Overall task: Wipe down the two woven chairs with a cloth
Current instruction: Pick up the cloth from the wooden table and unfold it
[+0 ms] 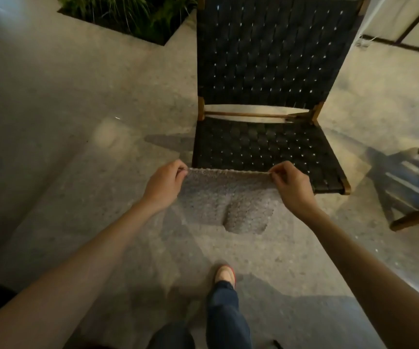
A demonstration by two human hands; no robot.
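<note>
Your forearms [82, 258] reach out over the concrete floor [52, 127] toward the dark woven chair [266, 59] standing just ahead. Left of its backrest, a planter [182, 28] holds green grasses [133, 13]. The grey cloth [223, 195] hangs stretched in front of the seat's edge, its top corners pinched by your left hand [164, 183] and right hand [291, 187].

likely a patio, concrete floor [52, 122], sunken planter [128, 16], woven chair [274, 59]
</note>
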